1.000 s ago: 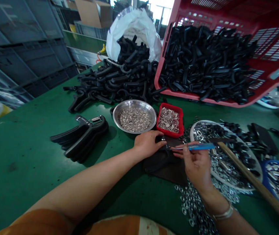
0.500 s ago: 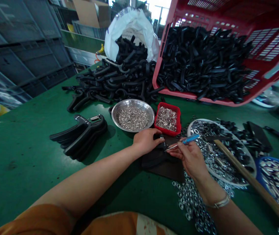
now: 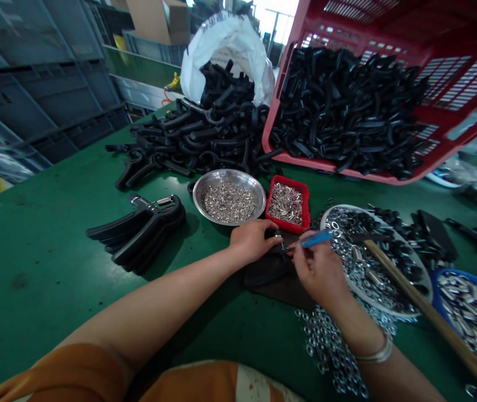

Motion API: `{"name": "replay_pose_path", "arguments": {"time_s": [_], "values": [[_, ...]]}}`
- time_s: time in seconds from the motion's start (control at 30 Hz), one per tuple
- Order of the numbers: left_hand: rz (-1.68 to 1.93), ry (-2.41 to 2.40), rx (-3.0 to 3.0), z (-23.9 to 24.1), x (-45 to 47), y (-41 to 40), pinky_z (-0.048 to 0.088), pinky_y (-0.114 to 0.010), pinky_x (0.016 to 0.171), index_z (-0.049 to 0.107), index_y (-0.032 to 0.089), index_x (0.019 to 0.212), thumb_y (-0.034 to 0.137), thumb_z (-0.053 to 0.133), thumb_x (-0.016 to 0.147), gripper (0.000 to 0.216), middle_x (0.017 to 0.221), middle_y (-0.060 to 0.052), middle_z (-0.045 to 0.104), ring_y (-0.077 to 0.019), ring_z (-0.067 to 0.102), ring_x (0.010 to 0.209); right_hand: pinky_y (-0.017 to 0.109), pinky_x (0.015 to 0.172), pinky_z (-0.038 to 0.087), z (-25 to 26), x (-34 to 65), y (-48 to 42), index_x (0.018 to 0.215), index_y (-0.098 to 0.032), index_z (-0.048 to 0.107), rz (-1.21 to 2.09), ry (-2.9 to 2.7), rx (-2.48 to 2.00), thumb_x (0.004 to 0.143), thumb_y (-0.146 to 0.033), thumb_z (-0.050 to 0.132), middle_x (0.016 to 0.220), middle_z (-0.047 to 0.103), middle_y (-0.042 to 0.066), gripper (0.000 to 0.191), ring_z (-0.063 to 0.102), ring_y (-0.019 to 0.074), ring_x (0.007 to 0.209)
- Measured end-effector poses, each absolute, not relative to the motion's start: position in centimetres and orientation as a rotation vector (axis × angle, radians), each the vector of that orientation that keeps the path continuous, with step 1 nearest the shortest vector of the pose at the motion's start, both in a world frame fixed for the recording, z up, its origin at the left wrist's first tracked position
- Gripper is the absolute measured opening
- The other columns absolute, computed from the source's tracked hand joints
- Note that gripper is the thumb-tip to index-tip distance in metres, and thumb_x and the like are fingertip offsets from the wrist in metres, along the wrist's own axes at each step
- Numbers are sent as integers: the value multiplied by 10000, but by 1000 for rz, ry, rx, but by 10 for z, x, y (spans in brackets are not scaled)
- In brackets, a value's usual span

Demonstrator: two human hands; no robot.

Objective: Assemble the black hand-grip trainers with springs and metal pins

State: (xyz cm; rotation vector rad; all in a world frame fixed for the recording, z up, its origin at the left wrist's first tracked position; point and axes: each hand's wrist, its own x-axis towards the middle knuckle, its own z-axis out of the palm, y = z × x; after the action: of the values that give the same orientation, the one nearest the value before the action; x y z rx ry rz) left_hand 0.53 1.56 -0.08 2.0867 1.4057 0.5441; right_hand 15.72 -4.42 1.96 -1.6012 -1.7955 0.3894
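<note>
My left hand [image 3: 251, 241] is closed on the far end of a black hand gripper [image 3: 268, 269], a plastic-handled piece lying on a dark flat plate [image 3: 282, 293]. Small metal parts show at its fingertips. My right hand [image 3: 319, 269] is wrapped round a screwdriver with a blue handle [image 3: 317, 239]. The screwdriver's tip points left to the metal parts beside my left fingers; my fingers partly hide the shaft. Left of my arm, several assembled hand grippers [image 3: 146, 229] lie stacked, a spring showing at the top.
Behind my hands stand a steel bowl [image 3: 198, 195] and a red tray [image 3: 306, 215] of small metal pins. At right are a white tray [image 3: 424, 310] of hardware, a wooden-handled hammer [image 3: 422, 307], loose nuts [image 3: 332, 346] and a blue basin [image 3: 437, 285]. A red basket [image 3: 269, 134] holds black handles.
My right hand has turned and shifted slightly left, and the screwdriver's handle has swung left with it. My left hand stays at the black piece.
</note>
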Motion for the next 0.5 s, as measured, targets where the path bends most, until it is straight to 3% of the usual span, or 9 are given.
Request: {"name": "replay_pose_path", "arguments": {"time_s": [0.1, 0.23, 0.4, 0.5], "values": [[547, 1408, 2086, -2, 6, 16, 439, -311, 755, 587, 306, 1032, 494, 528, 764, 333, 1052, 18, 623, -195, 570, 931, 464, 617, 520, 24, 155, -37, 938, -152, 456, 308, -1949, -1630, 775, -323, 463, 793, 608, 130, 236, 635, 273, 670], [557, 1424, 2083, -4, 7, 16, 435, -300, 749, 585, 298, 1026, 490, 523, 769, 326, 1050, 18, 622, -187, 570, 923, 336, 550, 553, 16, 158, -38, 943, -198, 425, 618, -1706, -1463, 806, -320, 490, 761, 601, 47, 194, 638, 188, 638], [580, 1447, 2099, -4, 7, 15, 437, -295, 733, 582, 310, 1016, 492, 526, 767, 314, 1044, 36, 628, -185, 574, 917, 308, 549, 564, 29, 156, -41, 904, -225, 426, 505, -1532, -1256, 813, -274, 519, 797, 606, 34, 140, 642, 162, 649], [578, 1449, 2111, -4, 7, 15, 440, -296, 732, 581, 307, 1017, 503, 515, 771, 322, 1056, 40, 625, -184, 576, 916, 294, 502, 558, 42, 159, -37, 930, -236, 381, 571, -1343, -1195, 799, -277, 545, 712, 607, -6, 214, 639, 156, 593]]}}
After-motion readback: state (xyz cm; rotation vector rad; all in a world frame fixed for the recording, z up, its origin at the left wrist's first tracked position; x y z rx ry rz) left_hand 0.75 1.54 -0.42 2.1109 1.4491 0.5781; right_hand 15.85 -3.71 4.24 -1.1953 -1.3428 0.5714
